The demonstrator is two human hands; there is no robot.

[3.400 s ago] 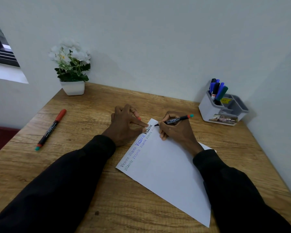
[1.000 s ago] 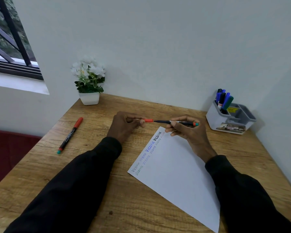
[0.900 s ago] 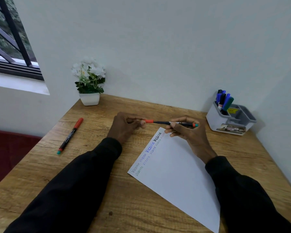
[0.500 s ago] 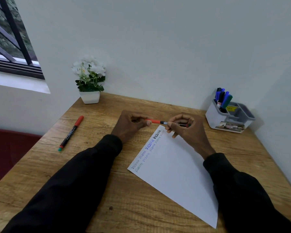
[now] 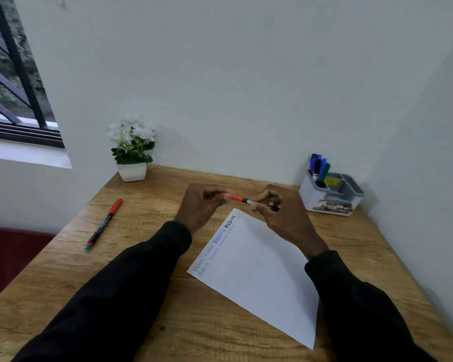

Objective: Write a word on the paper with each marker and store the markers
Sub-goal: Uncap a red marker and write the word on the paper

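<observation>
A black marker with an orange-red cap point(image 5: 242, 200) is held level above the far corner of the white paper point(image 5: 262, 273). My left hand point(image 5: 202, 205) grips the capped end and my right hand point(image 5: 280, 212) grips the black barrel. The cap sits pushed onto the barrel. The paper lies slanted on the wooden desk point(image 5: 147, 220), with a word repeated in two rows along its upper left edge. A second marker with an orange-red cap point(image 5: 104, 224) lies on the desk at the left. A grey and white organizer point(image 5: 331, 194) at the back right holds several markers upright.
A white pot of white flowers point(image 5: 131, 148) stands at the desk's back left corner. Walls close the desk at the back and right. A barred window point(image 5: 8, 74) is at the upper left, and a dark red surface lies below the desk's left edge.
The right hand stopped writing and lifted the marker off the paper. The left hand brought the orange-red cap to the tip, and both hands moved together, closing the cap onto the barrel.
</observation>
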